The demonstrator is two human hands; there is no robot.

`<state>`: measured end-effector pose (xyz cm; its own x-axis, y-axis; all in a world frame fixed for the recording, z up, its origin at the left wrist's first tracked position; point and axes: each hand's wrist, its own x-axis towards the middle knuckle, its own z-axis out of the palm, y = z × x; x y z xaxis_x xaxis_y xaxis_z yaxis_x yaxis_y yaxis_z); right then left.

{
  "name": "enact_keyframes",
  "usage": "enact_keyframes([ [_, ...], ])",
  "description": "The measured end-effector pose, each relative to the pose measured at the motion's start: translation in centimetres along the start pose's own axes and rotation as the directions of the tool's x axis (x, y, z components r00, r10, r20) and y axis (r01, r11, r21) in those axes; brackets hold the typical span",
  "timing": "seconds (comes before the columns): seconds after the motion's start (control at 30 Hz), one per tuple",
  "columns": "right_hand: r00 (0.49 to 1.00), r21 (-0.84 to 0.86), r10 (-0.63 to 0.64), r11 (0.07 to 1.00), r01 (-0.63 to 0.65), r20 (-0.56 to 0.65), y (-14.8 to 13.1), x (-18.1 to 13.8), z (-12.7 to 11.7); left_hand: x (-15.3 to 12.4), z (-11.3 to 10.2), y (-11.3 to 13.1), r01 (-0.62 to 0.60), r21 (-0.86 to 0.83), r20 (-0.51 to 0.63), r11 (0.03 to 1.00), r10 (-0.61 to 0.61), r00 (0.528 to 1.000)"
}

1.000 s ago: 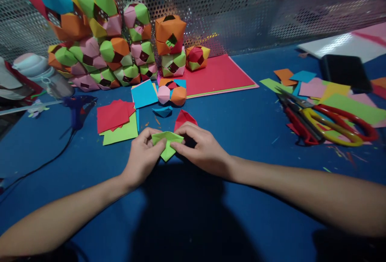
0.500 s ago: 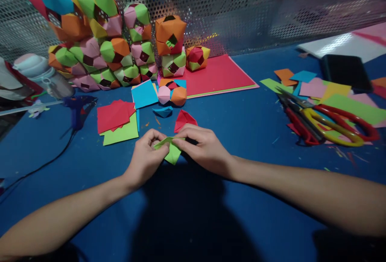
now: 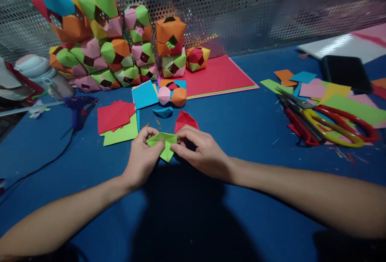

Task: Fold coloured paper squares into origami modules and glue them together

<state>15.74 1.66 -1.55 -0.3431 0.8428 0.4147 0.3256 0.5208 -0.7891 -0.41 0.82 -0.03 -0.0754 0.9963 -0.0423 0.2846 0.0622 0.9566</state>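
Left hand (image 3: 141, 153) and right hand (image 3: 202, 149) each pinch a side of the folded green paper (image 3: 167, 153) between thumb and fingers, holding it over the blue surface (image 3: 256, 133), though whether it touches is unclear; uneven thumb pressure could skew a crease or tear the paper; the folded red piece (image 3: 184, 121) sits just beyond the right hand, so a stray knuckle might nudge or crush it.

Pinching green folded paper (image 3: 167, 154) with left hand (image 3: 141, 158) and right hand (image 3: 205, 153). Working over blue table (image 3: 250, 133), near red folded piece (image 3: 183, 120).
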Motion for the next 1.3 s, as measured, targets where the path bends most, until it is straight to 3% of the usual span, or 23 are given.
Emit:
enact_keyframes([
  [0.33,0.985,-0.086,-0.166,0.983,0.162,-0.036,0.3,-0.2,0.2,-0.2,-0.2,0.2,-0.058,0.168,0.049,0.984,0.051,0.997],
  [0.6,0.962,-0.165,-0.268,0.952,0.257,-0.047,0.9,0.1,0.1,-0.4,-0.4,0.0,-0.089,0.094,0.117,0.992,0.077,0.99],
  [0.73,0.955,-0.192,-0.296,0.938,0.288,-0.011,0.2,0.9,-1.4,-0.1,-0.6,-0.1,-0.092,0.117,0.071,0.989,0.084,0.994],
  [0.93,0.963,-0.229,-0.174,0.965,0.126,-0.204,-0.3,3.6,-5.5,0.8,-0.7,-0.4,0.006,-0.001,-0.004,1.0,-0.006,1.0],
  [1.07,0.995,-0.291,0.001,0.956,-0.031,-0.101,2.2,4.7,-5.8,1.3,-0.8,-1.0,0.006,-0.1,0.015,0.995,-0.004,1.0],
  [1.17,0.985,-0.3,0.173,0.939,-0.167,-0.005,3.9,4.7,-5.1,1.5,-0.9,-1.3,0.033,-0.11,0.022,0.993,-0.031,0.999],
  [1.3,0.973,-0.283,0.226,0.937,-0.203,0.05,4.4,4.3,-4.5,1.7,-0.8,-1.2,0.034,-0.107,0.017,0.994,-0.032,0.999],
])
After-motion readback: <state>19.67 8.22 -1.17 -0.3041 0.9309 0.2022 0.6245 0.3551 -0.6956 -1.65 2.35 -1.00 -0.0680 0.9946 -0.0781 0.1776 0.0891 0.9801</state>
